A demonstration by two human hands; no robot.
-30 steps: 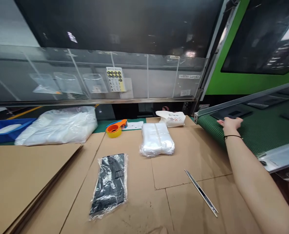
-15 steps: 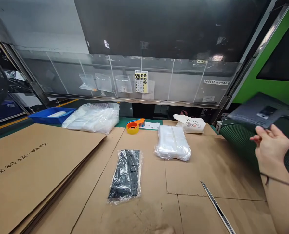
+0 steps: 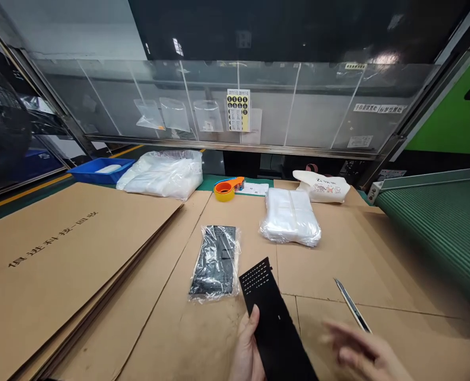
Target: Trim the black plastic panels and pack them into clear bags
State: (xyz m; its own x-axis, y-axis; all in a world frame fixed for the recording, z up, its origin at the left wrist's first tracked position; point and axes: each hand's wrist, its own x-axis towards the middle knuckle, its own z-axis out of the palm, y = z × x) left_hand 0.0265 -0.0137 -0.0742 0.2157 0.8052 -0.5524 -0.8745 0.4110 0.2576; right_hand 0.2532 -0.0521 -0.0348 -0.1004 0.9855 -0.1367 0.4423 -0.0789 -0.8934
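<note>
My left hand [image 3: 247,346] grips a black panel [image 3: 276,328] with rows of small slots at its upper end, thumb on top. To the right of the panel, my right hand [image 3: 357,349] is blurred, its fingers apart and holding nothing. Beyond the panel lies a dark part in a clear plastic bag [image 3: 214,262], flat on the cardboard. A metal-edged cutter [image 3: 352,305] rests just past my right hand. Farther back, a stack of clear bags [image 3: 291,217] lies on the cardboard.
Stacked cardboard sheets [image 3: 76,248] cover the left side. At the back are a blue tray [image 3: 95,177], bulky plastic bags [image 3: 163,174], a tape dispenser [image 3: 227,189] and a white pouch [image 3: 324,186]. A green ribbed conveyor [image 3: 441,227] stands at the right.
My left hand has come into view, holding a black panel. My right hand has moved from the conveyor toward the near centre and no longer holds the dark part. The view has shifted slightly.
</note>
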